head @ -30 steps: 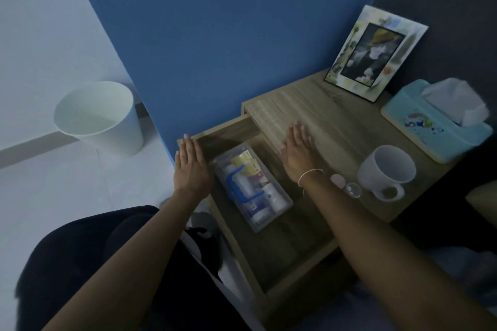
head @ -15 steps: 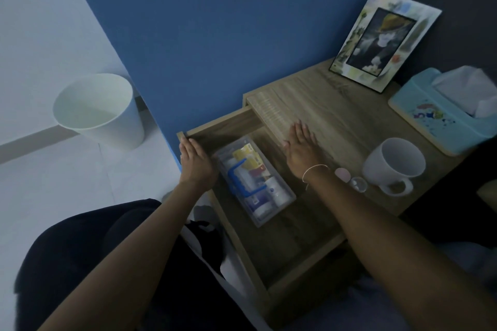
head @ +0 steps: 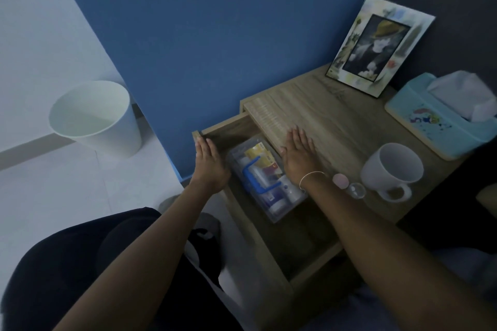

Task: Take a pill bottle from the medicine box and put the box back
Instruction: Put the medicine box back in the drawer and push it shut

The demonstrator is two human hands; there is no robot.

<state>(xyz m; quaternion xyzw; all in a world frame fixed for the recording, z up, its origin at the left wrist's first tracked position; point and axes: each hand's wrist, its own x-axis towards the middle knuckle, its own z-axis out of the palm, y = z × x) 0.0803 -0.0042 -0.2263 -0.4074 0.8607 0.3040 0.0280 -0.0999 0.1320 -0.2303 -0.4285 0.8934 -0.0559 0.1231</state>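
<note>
From the head camera, the clear medicine box [head: 265,179] with its blue handle [head: 255,174] lies in the open drawer [head: 309,247] of the bedside table [head: 330,115]. The left hand [head: 208,162] and right hand [head: 298,156] flank it, fingers straight and spread flat, holding nothing. Whether a pill bottle is already out, I cannot tell; a small pink-capped item [head: 341,180] sits beside the mug [head: 391,169]. Risk: the right forearm passes close to that item and the mug, so a careless lift could knock them.
</note>
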